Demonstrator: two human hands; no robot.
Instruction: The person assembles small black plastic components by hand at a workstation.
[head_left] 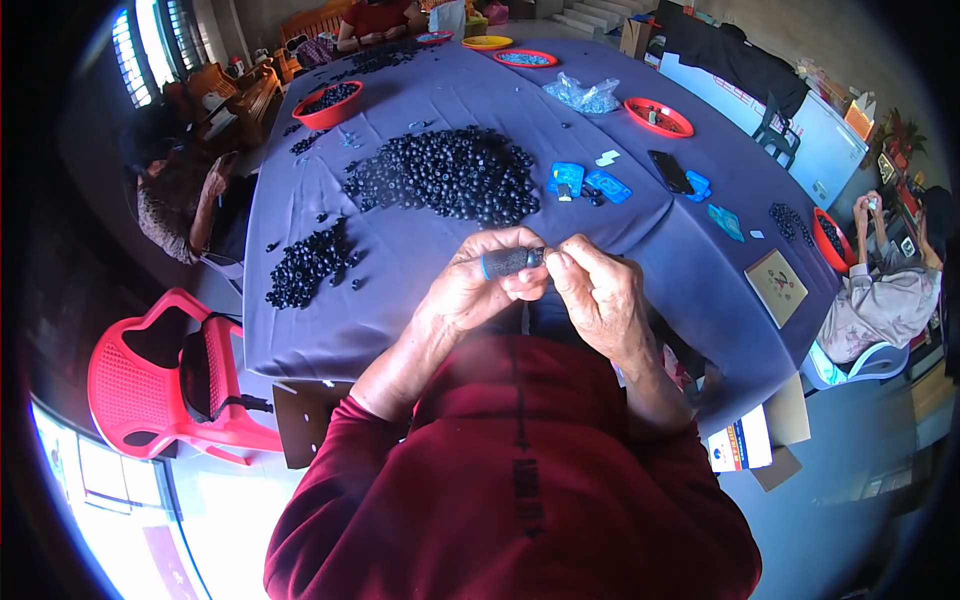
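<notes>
My left hand (475,275) and my right hand (603,295) meet in front of my chest, over the near edge of the table. A dark knitted finger sleeve (508,262) with a blue rim covers one finger of my left hand. At its tip, a small shiny black piece (537,257) sits pinched between the fingers of both hands; its exact kind is too small to tell. Beyond my hands lies a large heap of small round black pieces (450,175), and a smaller heap (312,265) of similar pieces lies to the left.
Red bowl (328,108) of black pieces at left; red tray (658,118), clear plastic bag (583,95), phone (670,172) and blue packets (607,186) at right. Pink chair (165,375) stands left, open carton (305,420) near my left elbow. Other people sit around the table.
</notes>
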